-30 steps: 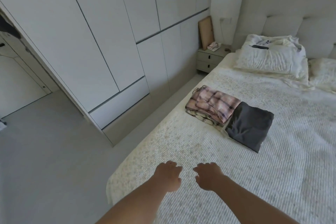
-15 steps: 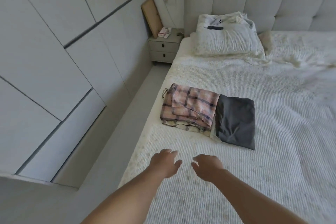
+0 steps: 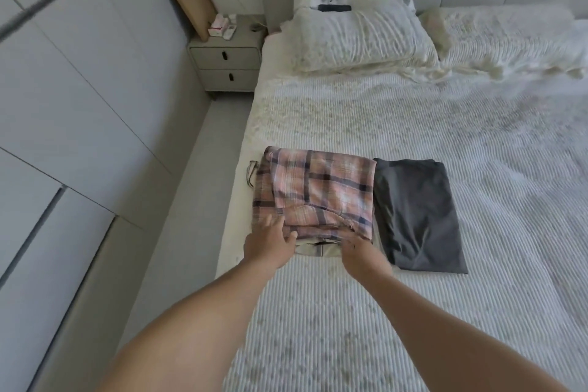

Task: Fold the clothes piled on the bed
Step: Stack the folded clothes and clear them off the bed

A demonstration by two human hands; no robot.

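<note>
**Folded stack reached at frame centre**

The left hand [image 3: 269, 245] is laid with spread fingers on the plaid garment [image 3: 318, 197]; the right hand [image 3: 362, 256] is tucked beneath it, fingers unseen. A grey garment [image 3: 416, 213] is already folded alongside. No unfolded clothes are seen.

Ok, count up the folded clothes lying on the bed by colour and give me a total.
Pink plaid: 1, the pink plaid garment, which both hands touch at its near edge
Pale striped: 1, the pale garment, peeking out beneath the plaid
Dark grey: 1, the dark grey garment, beside them
Total: 3 visible
</note>
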